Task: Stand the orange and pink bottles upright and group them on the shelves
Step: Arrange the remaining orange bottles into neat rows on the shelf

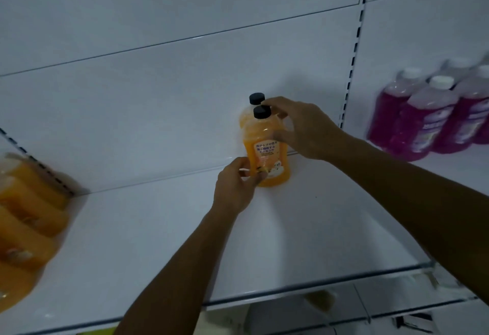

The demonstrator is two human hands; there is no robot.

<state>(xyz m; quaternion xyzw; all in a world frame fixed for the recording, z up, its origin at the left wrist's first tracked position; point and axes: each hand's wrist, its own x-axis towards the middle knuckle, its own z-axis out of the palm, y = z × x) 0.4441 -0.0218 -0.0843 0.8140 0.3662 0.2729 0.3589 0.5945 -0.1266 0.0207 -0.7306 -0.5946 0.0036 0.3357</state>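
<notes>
Both hands are on the front orange bottle (267, 154), which stands upright toward the back of the white shelf (158, 229), a little right of its middle, with a second orange bottle (247, 115) tucked just behind it against the back panel. The left hand (235, 186) pinches the bottle low on its base, fingers curled around the bottom edge; the right hand (301, 128) curves around the shoulder, thumb on the label side and fingertips up by the black cap (262, 111). It looks like clear plastic filled with liquid, so I'd expect it to be fairly heavy, stiff enough to squeeze a little, smooth and maybe slippery; taking it by the waist or shoulder rather than the cap seems safest. The white label carries Japanese writing and a small cartoon figure, but I can't read a brand. More orange bottles (26, 218) lie blurred at the shelf's left edge, and pink bottles (420, 120) with white caps stand grouped on the next shelf, past the right edge.
</notes>
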